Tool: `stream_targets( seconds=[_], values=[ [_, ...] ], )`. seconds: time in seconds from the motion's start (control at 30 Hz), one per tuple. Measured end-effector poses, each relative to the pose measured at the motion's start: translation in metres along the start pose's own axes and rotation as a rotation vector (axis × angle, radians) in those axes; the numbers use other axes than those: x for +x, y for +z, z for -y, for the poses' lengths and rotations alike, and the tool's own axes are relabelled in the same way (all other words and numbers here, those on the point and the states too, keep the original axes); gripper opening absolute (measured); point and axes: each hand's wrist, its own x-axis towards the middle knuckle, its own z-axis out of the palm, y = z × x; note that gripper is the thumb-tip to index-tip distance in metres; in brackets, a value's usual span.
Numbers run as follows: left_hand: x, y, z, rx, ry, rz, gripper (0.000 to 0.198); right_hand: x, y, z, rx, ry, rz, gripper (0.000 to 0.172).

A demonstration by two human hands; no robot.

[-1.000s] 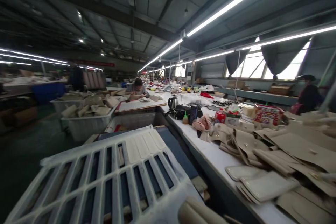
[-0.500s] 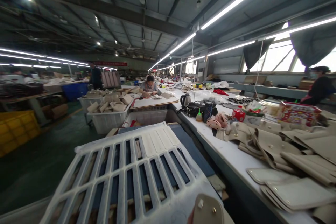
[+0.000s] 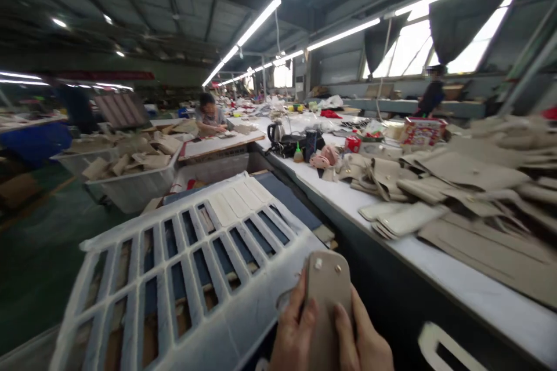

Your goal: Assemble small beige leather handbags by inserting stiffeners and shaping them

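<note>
Both my hands hold a beige leather piece (image 3: 327, 287) with a rounded top and two small metal studs, low in the middle of the view. My left hand (image 3: 293, 333) grips its left side with the thumb laid on the face. My right hand (image 3: 365, 342) pinches the right side, thumb on the front. The piece hangs over the near corner of a white slatted plastic crate (image 3: 183, 266).
A long white worktable (image 3: 456, 287) on the right carries stacks of beige leather pieces (image 3: 452, 197), a kettle (image 3: 275, 131), bottles and a red box (image 3: 422, 129). Grey bins of cut pieces (image 3: 130, 171) stand left. A seated person (image 3: 209, 116) works further back; another person (image 3: 430, 95) stands by the windows.
The camera has tilted down and swung right. The beige piece has risen further into view, and both my hands now show around it.
</note>
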Motion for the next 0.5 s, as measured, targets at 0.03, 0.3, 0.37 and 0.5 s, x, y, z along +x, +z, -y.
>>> stream_targets(
  seconds=[0.03, 0.3, 0.37, 0.5],
  values=[
    [0.0, 0.002, 0.001, 0.09, 0.033, -0.007, 0.065, -0.005, -0.003, 0.01, -0.037, -0.015, 0.006, 0.063],
    [-0.001, 0.013, 0.001, 0.305, 0.103, -0.019, 0.049, -0.017, -0.013, 0.044, -0.008, 0.031, -0.061, 0.046],
    [-0.001, 0.016, 0.003, 0.322, 0.099, -0.015, 0.049, -0.019, -0.016, 0.04, 0.009, 0.044, -0.071, 0.044],
    [-0.003, 0.022, 0.005, 0.354, 0.097, 0.013, 0.049, -0.021, -0.021, 0.032, 0.036, 0.084, -0.075, 0.043]
  ],
)
